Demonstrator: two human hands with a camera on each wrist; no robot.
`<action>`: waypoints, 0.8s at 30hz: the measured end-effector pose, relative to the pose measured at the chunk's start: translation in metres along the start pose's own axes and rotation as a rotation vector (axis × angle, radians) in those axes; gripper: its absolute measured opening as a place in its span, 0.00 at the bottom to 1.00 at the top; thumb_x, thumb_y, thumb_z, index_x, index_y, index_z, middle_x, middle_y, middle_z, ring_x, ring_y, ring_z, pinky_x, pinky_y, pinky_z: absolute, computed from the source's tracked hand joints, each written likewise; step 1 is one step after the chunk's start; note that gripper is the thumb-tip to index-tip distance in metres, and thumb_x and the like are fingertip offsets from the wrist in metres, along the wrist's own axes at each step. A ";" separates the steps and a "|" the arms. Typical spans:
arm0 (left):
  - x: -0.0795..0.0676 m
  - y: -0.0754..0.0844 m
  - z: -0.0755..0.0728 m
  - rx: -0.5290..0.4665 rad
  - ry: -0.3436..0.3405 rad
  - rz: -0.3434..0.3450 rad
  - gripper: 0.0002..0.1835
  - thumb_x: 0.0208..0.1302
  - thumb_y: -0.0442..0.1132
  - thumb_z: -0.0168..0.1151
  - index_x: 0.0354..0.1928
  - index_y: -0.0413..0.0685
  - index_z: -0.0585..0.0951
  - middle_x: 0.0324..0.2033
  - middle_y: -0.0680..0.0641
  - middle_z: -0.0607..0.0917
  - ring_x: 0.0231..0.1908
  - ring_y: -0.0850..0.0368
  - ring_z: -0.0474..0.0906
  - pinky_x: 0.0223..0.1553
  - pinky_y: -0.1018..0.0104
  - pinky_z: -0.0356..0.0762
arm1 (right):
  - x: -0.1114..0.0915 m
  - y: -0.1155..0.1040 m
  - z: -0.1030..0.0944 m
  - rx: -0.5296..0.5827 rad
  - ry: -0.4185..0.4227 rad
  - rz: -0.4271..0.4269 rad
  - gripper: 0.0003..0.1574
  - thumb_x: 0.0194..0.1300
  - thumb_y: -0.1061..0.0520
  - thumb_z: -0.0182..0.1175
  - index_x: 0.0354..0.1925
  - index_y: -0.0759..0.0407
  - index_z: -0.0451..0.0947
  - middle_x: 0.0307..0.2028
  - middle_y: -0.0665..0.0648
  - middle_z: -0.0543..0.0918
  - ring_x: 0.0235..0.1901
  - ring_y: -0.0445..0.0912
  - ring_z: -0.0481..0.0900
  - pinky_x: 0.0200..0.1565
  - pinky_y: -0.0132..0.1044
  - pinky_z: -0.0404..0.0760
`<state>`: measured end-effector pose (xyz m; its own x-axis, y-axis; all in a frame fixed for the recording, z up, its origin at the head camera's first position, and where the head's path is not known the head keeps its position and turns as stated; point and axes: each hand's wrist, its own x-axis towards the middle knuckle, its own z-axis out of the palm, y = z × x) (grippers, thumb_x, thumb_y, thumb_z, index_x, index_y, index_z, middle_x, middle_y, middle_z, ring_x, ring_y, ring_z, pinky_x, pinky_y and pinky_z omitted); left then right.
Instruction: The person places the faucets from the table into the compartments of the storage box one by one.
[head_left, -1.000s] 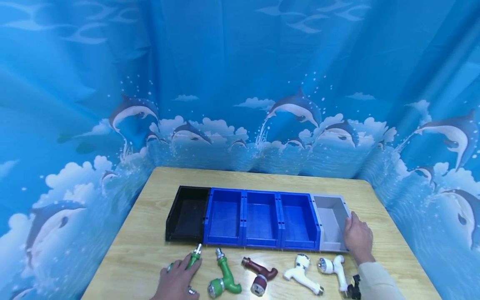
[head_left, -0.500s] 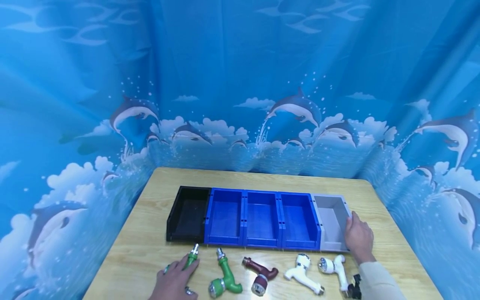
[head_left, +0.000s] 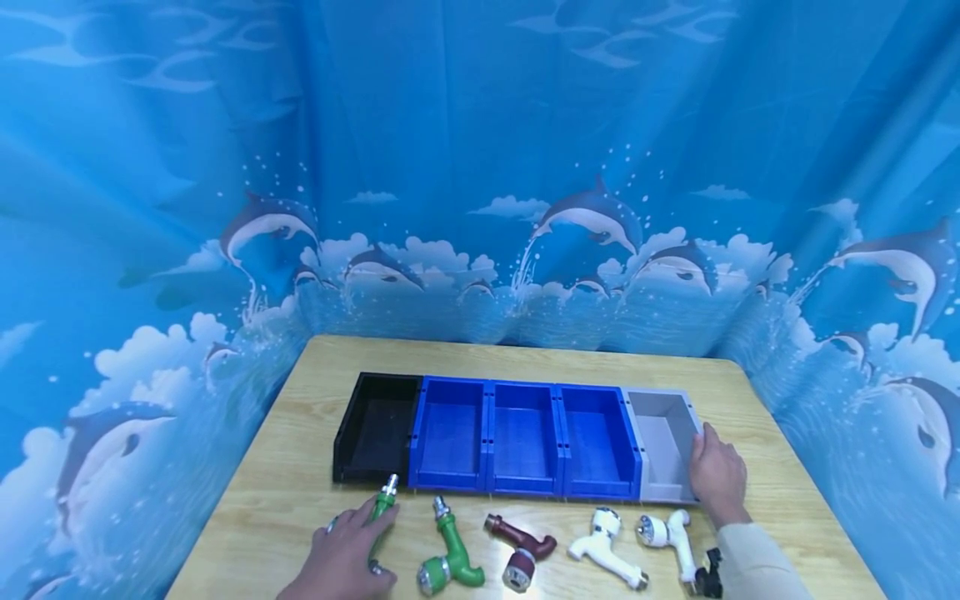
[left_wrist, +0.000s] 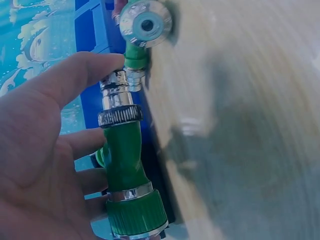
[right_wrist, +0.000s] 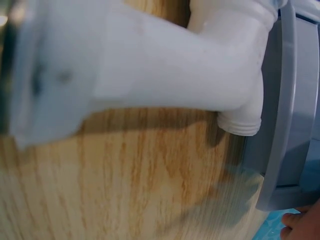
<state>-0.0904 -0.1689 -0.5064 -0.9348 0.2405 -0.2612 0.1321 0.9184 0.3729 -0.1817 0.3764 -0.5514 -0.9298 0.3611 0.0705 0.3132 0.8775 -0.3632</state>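
My left hand [head_left: 348, 550] grips a green faucet [head_left: 384, 502] in front of the black bin [head_left: 378, 429]. In the left wrist view, the fingers curl behind the green faucet [left_wrist: 125, 155], and the thumb lies by its chrome end. My right hand [head_left: 717, 475] holds the right wall of the grey bin [head_left: 663, 446], thumb at the rim; its far fingers are hidden in the head view. A second green faucet [head_left: 453, 546], a dark red faucet [head_left: 521, 546] and a white faucet [head_left: 607, 546] lie on the table. Another white faucet [head_left: 678, 542] lies near my right forearm.
Three blue bins [head_left: 523, 433] stand in a row between the black and grey ones on the wooden table [head_left: 277, 450]. A black fitting [head_left: 708, 575] sits at the end of the rightmost white faucet. A dolphin-print curtain [head_left: 465, 167] encloses the back and sides.
My left hand has shifted slightly left, and the green faucet in it has come up and tilted more upright. The right hand stays at the grey bin.
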 end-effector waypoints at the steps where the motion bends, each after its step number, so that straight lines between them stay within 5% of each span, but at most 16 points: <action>1: 0.001 0.001 -0.002 0.000 -0.001 0.001 0.46 0.37 0.53 0.77 0.64 0.50 0.75 0.62 0.37 0.73 0.57 0.35 0.70 0.48 0.26 0.67 | 0.000 0.000 0.000 0.003 0.003 0.000 0.35 0.78 0.49 0.26 0.68 0.75 0.55 0.59 0.81 0.66 0.59 0.76 0.61 0.63 0.66 0.58; 11: 0.006 0.006 -0.012 -0.004 -0.023 0.014 0.45 0.42 0.55 0.75 0.66 0.55 0.73 0.66 0.38 0.70 0.61 0.35 0.67 0.51 0.24 0.63 | 0.000 0.002 0.002 0.016 0.017 -0.009 0.33 0.78 0.51 0.28 0.67 0.74 0.56 0.58 0.82 0.66 0.59 0.77 0.60 0.63 0.68 0.56; 24: 0.017 0.019 -0.030 0.006 0.062 0.019 0.47 0.45 0.61 0.73 0.70 0.60 0.68 0.69 0.38 0.65 0.64 0.35 0.64 0.55 0.25 0.62 | -0.001 0.001 0.003 0.048 0.059 -0.053 0.33 0.79 0.50 0.28 0.69 0.73 0.54 0.61 0.81 0.63 0.62 0.78 0.53 0.63 0.71 0.49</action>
<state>-0.1134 -0.1567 -0.4775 -0.9507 0.2385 -0.1982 0.1523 0.9158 0.3716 -0.1814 0.3760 -0.5545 -0.9316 0.3334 0.1449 0.2526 0.8804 -0.4014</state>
